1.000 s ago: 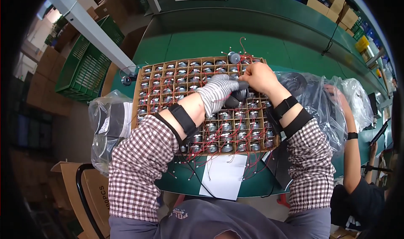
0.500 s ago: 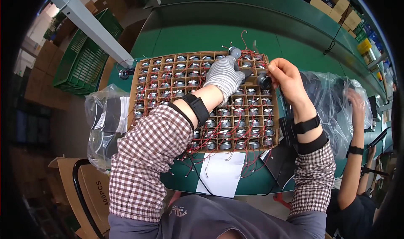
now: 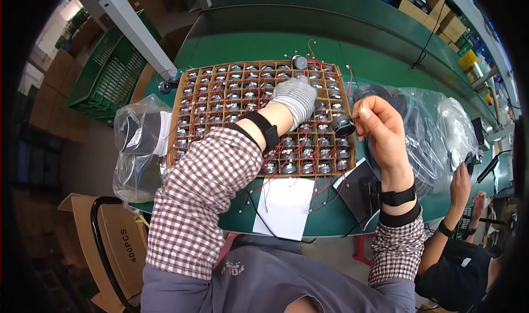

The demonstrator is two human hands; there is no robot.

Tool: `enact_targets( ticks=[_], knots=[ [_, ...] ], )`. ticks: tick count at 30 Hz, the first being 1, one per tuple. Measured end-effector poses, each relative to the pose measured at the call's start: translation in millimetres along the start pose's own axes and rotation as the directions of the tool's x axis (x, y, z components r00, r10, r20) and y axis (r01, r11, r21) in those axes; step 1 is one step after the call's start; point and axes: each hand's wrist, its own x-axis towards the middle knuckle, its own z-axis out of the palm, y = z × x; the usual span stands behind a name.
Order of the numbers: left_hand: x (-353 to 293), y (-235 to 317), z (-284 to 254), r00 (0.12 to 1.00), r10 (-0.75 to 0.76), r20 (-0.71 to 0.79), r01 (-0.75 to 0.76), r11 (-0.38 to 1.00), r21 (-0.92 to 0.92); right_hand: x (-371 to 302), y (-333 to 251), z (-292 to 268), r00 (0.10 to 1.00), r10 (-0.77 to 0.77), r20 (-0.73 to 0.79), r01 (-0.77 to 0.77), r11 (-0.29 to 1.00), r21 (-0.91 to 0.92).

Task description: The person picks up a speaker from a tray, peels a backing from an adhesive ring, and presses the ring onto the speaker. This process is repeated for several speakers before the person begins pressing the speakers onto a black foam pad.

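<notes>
A shallow cardboard tray (image 3: 352,168), divided into small cells, holds rows of small round black-and-silver speakers with thin red wires. My left hand (image 3: 296,99), in a grey striped glove, reaches over its middle right part. Its fingers are curled downward, and the tips are hidden, so what they grip does not show. My bare right hand (image 3: 380,128) is closed in a pinch at the tray's right edge. From its fingertips hangs a dark round speaker (image 3: 343,125), tilted above the cells. Another speaker (image 3: 299,63) lies on top at the far edge, its face up.
Clear plastic bags lie on the left (image 3: 140,147) and right (image 3: 424,139) of the green bench (image 3: 231,46). White paper (image 3: 285,208) and a black sheet (image 3: 361,194) are at the front edge. A co-worker's hand (image 3: 461,189) is at the right. A green crate (image 3: 110,76) stands left.
My left hand has drawn back slightly, and the dark piece by its fingertips no longer shows. My right hand has come nearer with the speaker. The co-worker's hand has also come nearer.
</notes>
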Motion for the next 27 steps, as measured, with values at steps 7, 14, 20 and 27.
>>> enact_targets(
  ticks=[7, 14, 20, 27],
  knots=[
    [-73, -11, -85, 0.965, -0.148, 0.218, 0.259, 0.681, -0.685, -57, -15, 36, 0.994, 0.059, 0.089, -0.056, 0.998, -0.032],
    [-219, 28, -79, 0.803, 0.164, 0.574, 0.595, -0.278, -0.754, -90, 4, 115, 0.931, 0.092, 0.354, -0.091, 0.996, -0.018],
    [-313, 5, -37, 0.783, -0.100, 0.614, 0.474, -0.543, -0.693, -132, 35, 140, 0.941, -0.127, 0.313, 0.280, 0.810, -0.515],
    [-354, -21, -16, 0.796, -0.292, 0.530, 0.111, -0.790, -0.603, -187, 80, 117, 0.883, -0.121, 0.453, 0.457, 0.438, -0.774]
  ],
)
